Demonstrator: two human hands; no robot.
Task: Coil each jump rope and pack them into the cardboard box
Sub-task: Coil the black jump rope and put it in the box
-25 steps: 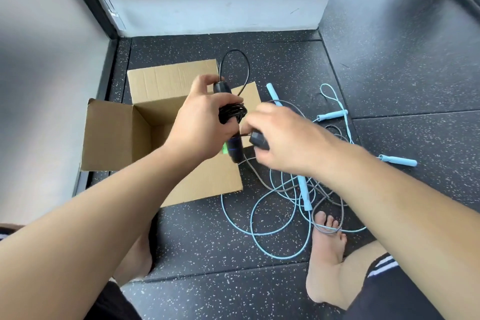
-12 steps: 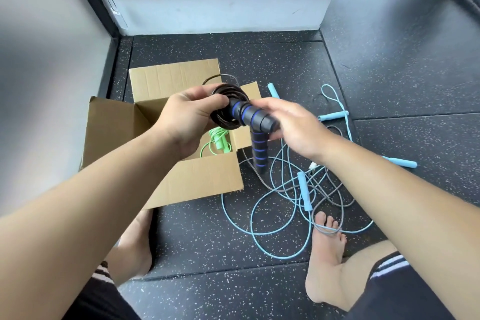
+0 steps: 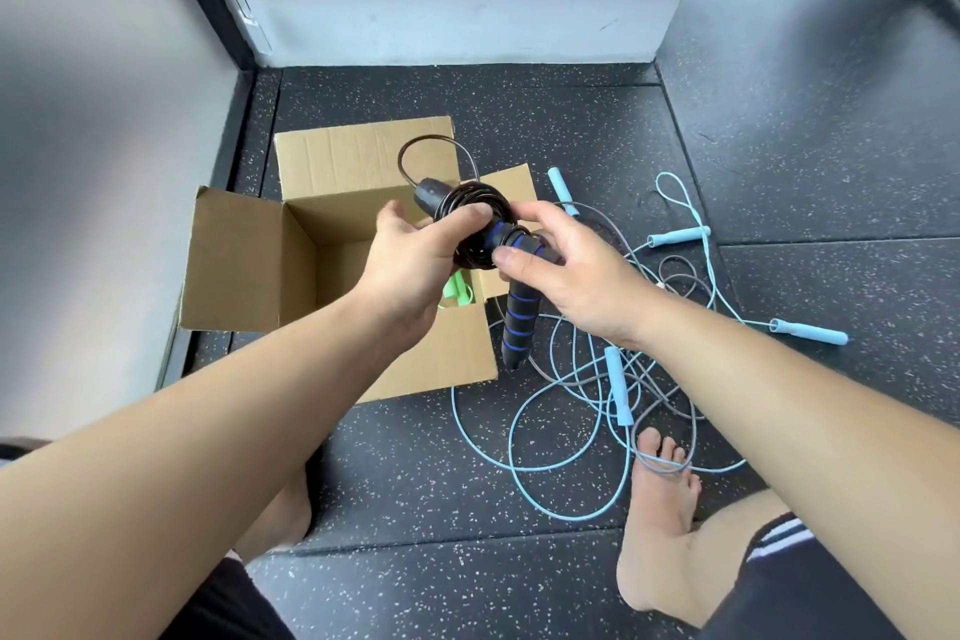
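A black jump rope point(image 3: 470, 216) with blue-striped foam handles is coiled tight and held above the open cardboard box point(image 3: 249, 260). My left hand point(image 3: 415, 265) grips the coil from the left. My right hand point(image 3: 563, 270) pinches one handle at the coil; the other handle point(image 3: 519, 327) hangs down over the box's right edge. A loose black loop sticks up behind the coil. A green rope point(image 3: 457, 294) lies inside the box. Light blue ropes point(image 3: 587, 411) with pale blue handles lie tangled on the floor to the right.
A grey cord point(image 3: 670, 276) is mixed into the blue tangle. My bare right foot point(image 3: 660, 509) rests on the ropes; my left foot point(image 3: 280, 515) is by the box's near flap. Walls close in on the left and behind the box. Dark speckled rubber floor.
The coil has turned in my hands so one striped handle now hangs down, and a black loop has sprung up behind it. My right hand has shifted from the handle end to near the coil.
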